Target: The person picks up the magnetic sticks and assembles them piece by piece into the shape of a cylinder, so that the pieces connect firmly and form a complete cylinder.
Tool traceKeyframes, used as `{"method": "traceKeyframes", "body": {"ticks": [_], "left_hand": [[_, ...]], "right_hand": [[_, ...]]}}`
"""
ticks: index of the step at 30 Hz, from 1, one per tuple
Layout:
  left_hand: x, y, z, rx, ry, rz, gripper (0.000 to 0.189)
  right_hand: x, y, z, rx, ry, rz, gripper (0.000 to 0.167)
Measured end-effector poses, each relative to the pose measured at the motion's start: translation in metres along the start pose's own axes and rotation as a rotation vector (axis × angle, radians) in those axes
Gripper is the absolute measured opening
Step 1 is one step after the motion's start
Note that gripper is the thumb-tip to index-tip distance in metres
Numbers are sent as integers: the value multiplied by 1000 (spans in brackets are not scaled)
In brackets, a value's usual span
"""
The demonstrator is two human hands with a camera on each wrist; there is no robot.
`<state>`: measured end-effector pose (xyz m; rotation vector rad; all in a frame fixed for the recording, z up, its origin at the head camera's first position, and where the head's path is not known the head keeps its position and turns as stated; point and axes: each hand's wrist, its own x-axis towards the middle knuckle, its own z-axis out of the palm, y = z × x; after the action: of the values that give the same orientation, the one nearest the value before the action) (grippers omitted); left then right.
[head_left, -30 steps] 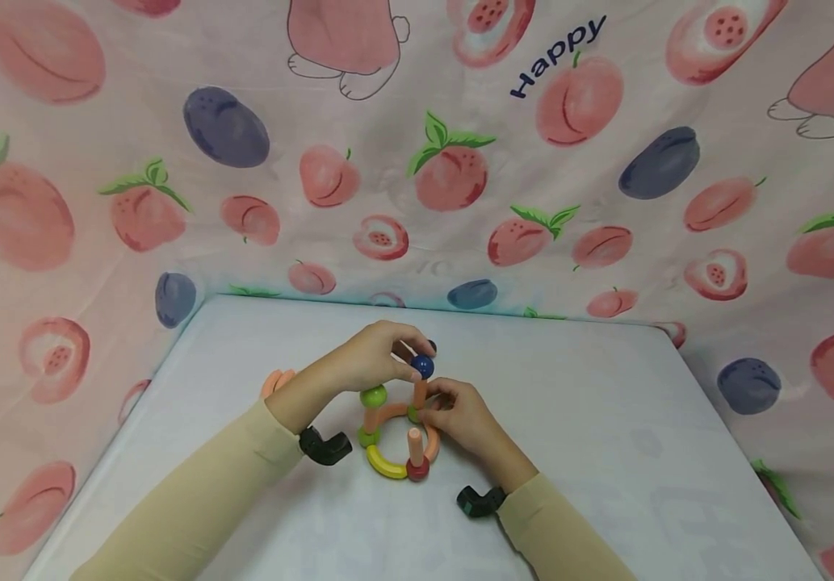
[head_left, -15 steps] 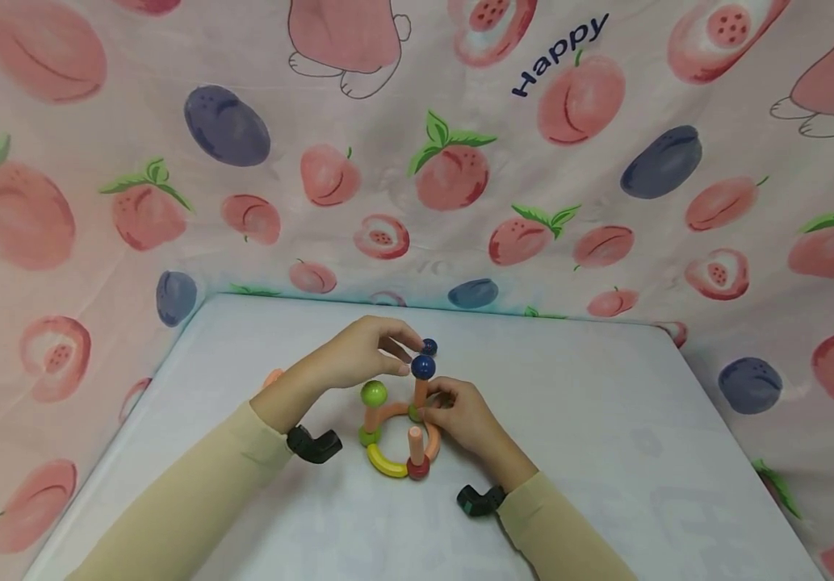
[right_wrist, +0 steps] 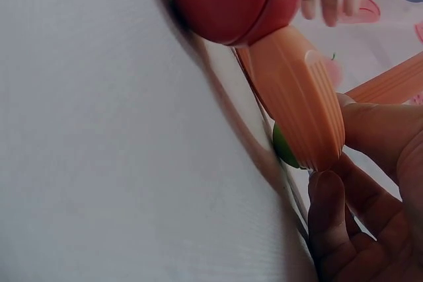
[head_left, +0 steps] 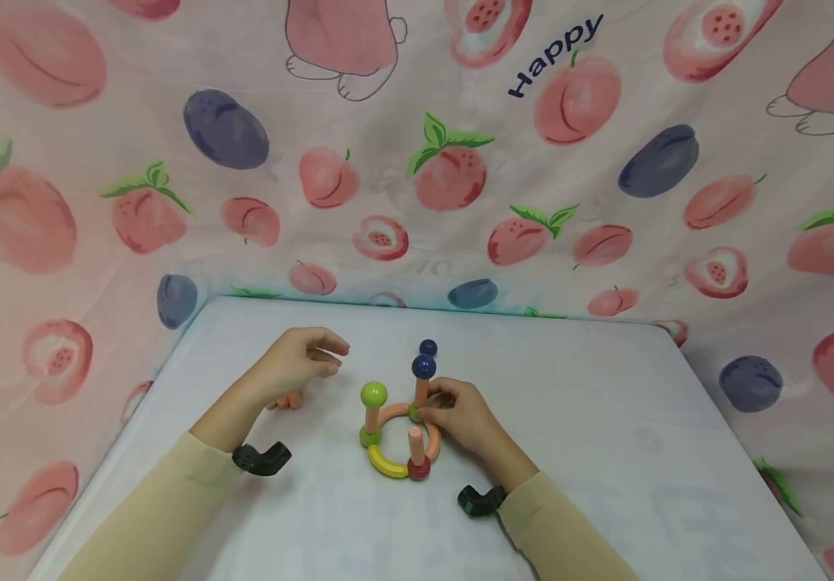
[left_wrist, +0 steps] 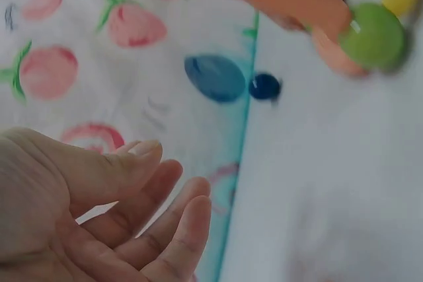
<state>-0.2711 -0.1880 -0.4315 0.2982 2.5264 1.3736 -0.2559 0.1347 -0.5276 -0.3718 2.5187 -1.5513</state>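
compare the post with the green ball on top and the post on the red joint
The green-topped post carries a green ball, while the bare post has nothing on its upper end.
The green-topped post stands on a green joint, the bare post on a red joint.
Both are orange and upright, and a yellow curved piece runs between their bases.

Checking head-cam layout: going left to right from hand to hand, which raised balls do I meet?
Left hand → raised glossy green ball → raised glossy dark-blue ball → right hand.
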Motion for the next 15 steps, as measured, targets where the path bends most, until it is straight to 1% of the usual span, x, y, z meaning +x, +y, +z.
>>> {"method": "traceKeyframes", "body": {"ticks": [3, 7, 10, 12, 15], "left_hand": [[-6, -16, -7, 14, 35, -58, 31], [-13, -31, -13, -7, 48, -125, 35], [-17, -38, -14, -25, 52, -157, 39], [-19, -40, -13, -8, 68, -171, 40], [-19, -43, -10, 42, 94, -187, 41]], "right_hand": [[0, 0, 1, -3, -3, -6, 22], [0, 0, 1, -12, -5, -11, 21], [0, 1, 1, -15, -2, -12, 21], [0, 1, 1, -18, 1, -9, 21], [0, 1, 1, -16, 8, -3, 20]]}}
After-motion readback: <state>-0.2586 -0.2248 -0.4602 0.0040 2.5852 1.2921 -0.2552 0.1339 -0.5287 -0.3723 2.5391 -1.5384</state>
